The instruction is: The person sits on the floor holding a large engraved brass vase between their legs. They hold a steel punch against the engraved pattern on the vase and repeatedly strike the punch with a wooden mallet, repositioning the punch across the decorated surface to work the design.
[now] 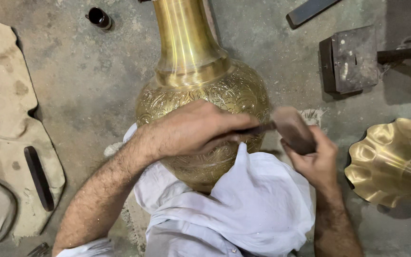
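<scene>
From my head view, the big brass vase [200, 90] lies across the white cloth [258, 204] over my lap, its long neck running up to twelve o'clock and out of frame, its engraved belly at the centre. My left hand [193, 128] rests on the belly, fingers closed round a thin dark tool [258, 128] whose tip I cannot see. My right hand [312, 159], at three o'clock of the belly, grips a dark wooden mallet [291, 128], fingers wrapped tight on it, its head just beside the tool's end.

What I'd worry about: the vase is round and only cradled by cloth, so I judge a hard blow could roll it and send the tool skating across the engraved pattern, scarring it. A glancing strike might also catch my left knuckles, which sit near the mallet head.

At four o'clock a fluted brass piece [396, 162] is cut off by the frame edge; I can't tell how it stands. A dark metal block [353, 59] sits at two o'clock on the concrete floor [82, 81], a worn cushion [5, 133] with a dark bar at nine o'clock, and a small dark bottle [99, 18] at eleven. The vase's mouth and base are hidden.
</scene>
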A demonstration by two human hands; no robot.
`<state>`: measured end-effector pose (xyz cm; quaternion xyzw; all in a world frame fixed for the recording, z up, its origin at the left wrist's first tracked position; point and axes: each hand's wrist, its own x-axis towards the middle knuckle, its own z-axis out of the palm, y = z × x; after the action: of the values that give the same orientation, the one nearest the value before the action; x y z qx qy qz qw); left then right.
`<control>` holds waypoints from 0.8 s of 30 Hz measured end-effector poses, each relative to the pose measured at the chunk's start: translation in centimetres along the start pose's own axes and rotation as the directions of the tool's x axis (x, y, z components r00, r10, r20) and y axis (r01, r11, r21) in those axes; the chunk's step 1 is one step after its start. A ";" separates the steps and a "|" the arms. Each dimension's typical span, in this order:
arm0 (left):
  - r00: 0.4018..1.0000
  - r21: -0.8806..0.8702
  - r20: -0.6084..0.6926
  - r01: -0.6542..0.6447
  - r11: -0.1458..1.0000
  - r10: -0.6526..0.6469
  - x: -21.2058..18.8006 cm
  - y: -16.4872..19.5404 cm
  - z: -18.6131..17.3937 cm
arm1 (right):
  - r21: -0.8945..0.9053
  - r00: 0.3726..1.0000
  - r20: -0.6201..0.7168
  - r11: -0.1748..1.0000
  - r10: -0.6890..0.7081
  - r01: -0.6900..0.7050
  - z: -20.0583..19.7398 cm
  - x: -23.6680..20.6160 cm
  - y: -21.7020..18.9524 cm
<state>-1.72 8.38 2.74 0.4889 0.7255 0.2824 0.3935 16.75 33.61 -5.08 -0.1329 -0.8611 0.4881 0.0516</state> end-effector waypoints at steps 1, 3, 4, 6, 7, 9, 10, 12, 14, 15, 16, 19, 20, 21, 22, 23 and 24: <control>0.999 0.006 -0.041 -0.021 1.000 0.021 0.1 -0.2 -0.2 | -0.183 1.000 0.031 0.983 -0.001 0.007 0.3 -0.3 0.4; 0.991 0.019 -0.119 -0.061 0.998 0.063 0.0 -0.6 -0.6 | -0.145 0.958 0.120 0.959 0.260 -0.242 0.7 -0.7 1.1; 0.995 0.013 -0.081 -0.053 0.998 0.054 0.2 -0.8 -0.8 | -0.135 0.910 0.172 0.924 0.377 -0.357 0.8 -0.7 1.3; 0.999 -0.003 -0.001 -0.039 0.999 0.039 0.5 -1.1 -0.9 | -0.192 0.948 0.111 0.942 0.299 -0.275 0.9 -0.6 1.7; 0.999 0.004 0.011 -0.050 0.999 0.050 0.6 -1.3 -1.0 | -0.223 0.964 0.081 0.947 0.255 -0.232 0.9 -0.4 1.7; 0.996 0.015 0.044 -0.077 0.997 0.076 0.9 -1.6 -1.1 | -0.151 0.999 0.022 0.988 0.045 -0.042 0.7 0.0 1.8; 0.994 0.014 0.042 -0.097 0.995 0.096 1.1 -1.7 -1.1 | -0.119 0.998 -0.018 0.991 -0.059 0.057 0.6 0.2 1.8; 0.992 0.009 0.028 -0.121 0.993 0.121 1.3 -1.9 -1.2 | 0.400 0.998 -0.047 0.916 0.030 -0.009 0.3 0.7 1.7; 0.980 0.014 -0.013 -0.198 0.980 0.198 1.2 -2.0 -1.4 | 0.382 0.996 -0.048 0.923 0.074 -0.051 0.0 1.1 1.5; 0.970 0.019 -0.033 -0.239 0.971 0.239 1.0 -2.0 -1.5 | 0.105 0.997 -0.048 0.993 0.066 -0.061 -0.2 1.4 1.3; 0.980 -0.003 0.004 -0.197 0.980 0.197 0.9 -2.0 -1.5 | -0.179 0.997 -0.042 0.982 0.059 -0.065 -0.4 1.6 1.2; 0.993 -0.047 0.040 -0.111 0.993 0.113 0.5 -1.8 -1.4 | 0.450 1.000 -0.006 0.893 -0.021 0.021 -0.9 1.9 1.5; 0.994 -0.062 0.000 -0.113 0.992 0.113 0.2 -1.7 -1.3 | 0.489 0.999 0.003 0.872 -0.032 0.027 -1.1 2.0 1.5; 0.993 -0.078 -0.038 -0.116 0.990 0.113 -0.1 -1.7 -1.2 | 0.526 0.999 0.010 0.850 -0.042 0.031 -1.2 2.1 1.5; 0.991 -0.091 -0.052 -0.127 0.988 0.123 -0.2 -1.8 -1.2 | 0.562 0.998 0.014 0.826 -0.054 0.037 -1.4 2.2 1.5; 0.989 -0.104 -0.065 -0.139 0.985 0.132 -0.2 -1.9 -1.2 | 0.540 0.998 0.003 0.840 -0.066 0.054 -1.5 2.2 1.5; 0.987 -0.116 -0.080 -0.149 0.982 0.141 -0.2 -1.9 -1.2 | 0.518 0.997 -0.006 0.853 -0.079 0.071 -1.6 2.3 1.5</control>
<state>-3.67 7.47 1.90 0.5052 0.6829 0.3713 0.3750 15.13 36.30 -5.60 -0.0767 -0.7031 0.7002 0.0978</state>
